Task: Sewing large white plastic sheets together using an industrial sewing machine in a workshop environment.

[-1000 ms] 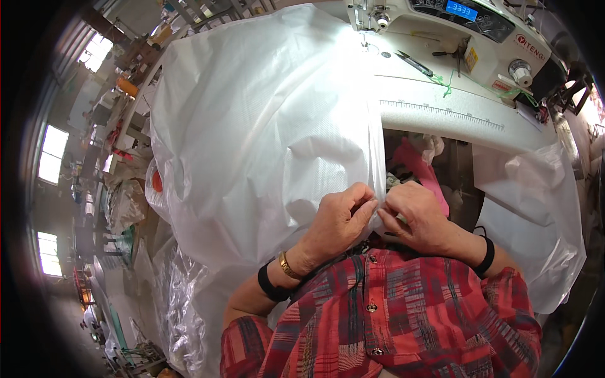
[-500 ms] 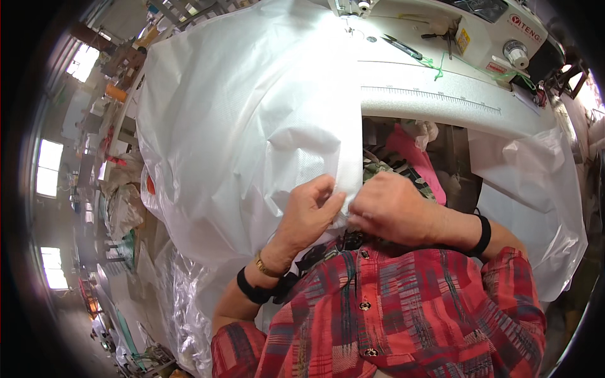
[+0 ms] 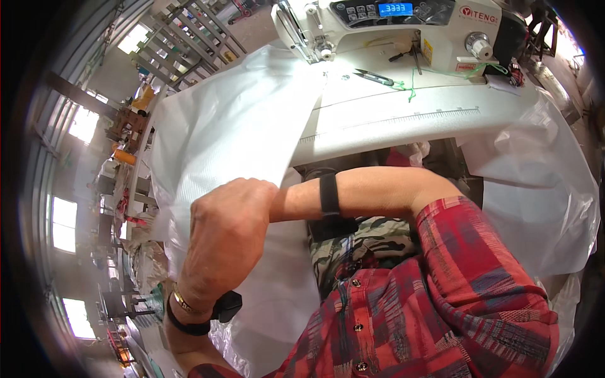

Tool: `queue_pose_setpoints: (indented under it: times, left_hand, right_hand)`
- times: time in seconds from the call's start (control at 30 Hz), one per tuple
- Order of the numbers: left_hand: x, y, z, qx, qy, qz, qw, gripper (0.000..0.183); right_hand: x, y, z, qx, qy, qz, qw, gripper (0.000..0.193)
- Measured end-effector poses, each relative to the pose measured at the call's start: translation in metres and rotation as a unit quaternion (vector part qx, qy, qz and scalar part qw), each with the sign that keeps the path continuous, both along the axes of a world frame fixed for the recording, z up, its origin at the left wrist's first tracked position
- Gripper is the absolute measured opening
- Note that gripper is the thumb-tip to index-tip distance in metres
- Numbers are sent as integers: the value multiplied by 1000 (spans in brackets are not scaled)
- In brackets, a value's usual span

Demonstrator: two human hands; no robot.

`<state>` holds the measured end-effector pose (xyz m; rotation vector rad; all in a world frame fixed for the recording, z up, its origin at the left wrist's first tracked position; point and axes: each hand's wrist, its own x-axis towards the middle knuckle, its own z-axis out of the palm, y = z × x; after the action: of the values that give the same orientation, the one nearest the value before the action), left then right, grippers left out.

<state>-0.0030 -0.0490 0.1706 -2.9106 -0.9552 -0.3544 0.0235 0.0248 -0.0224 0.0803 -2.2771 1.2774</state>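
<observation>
A large white woven plastic sheet (image 3: 220, 135) runs from under the needle area of a sewing machine (image 3: 378, 25) down toward me. My left hand (image 3: 220, 252) is raised over its near part, back of the hand up, fingers curled down on the sheet. Reaching across from the right, my right hand (image 3: 261, 195) meets the left at the sheet's right edge. Its fingers are hidden by the left hand. Between the machine and my hands, that edge looks stretched straight.
Black thread snips (image 3: 375, 77) and green thread lie on the machine bed, beside a dark-handled tool (image 3: 403, 53). A printed ruler scale (image 3: 435, 115) follows the bed's front. Translucent plastic sheeting (image 3: 529, 183) hangs at the right. Metal racks (image 3: 189, 44) stand at the far left.
Both hands moved left and look larger, with the right forearm now stretched across in front of me. The sheet's right edge swung left, uncovering more machine bed. The view shifted, showing more of the machine.
</observation>
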Motion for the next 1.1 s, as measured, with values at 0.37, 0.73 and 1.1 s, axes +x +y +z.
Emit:
queue_pose_setpoints:
  times: [0.37,0.73,1.1]
  left_hand:
    - [-12,-34,-168,9,-12,32,999,6]
    - [-6,-54,-190,-123,-348,217,904,13]
    - [-9,-60,-188,-251,-467,241,813,34]
  right_hand:
    - [137,-29,-46,44,-349,-80,933,19]
    - [206,57,30,212,-163,-267,926,12]
    - [205,58,22,211,-187,-276,919,13]
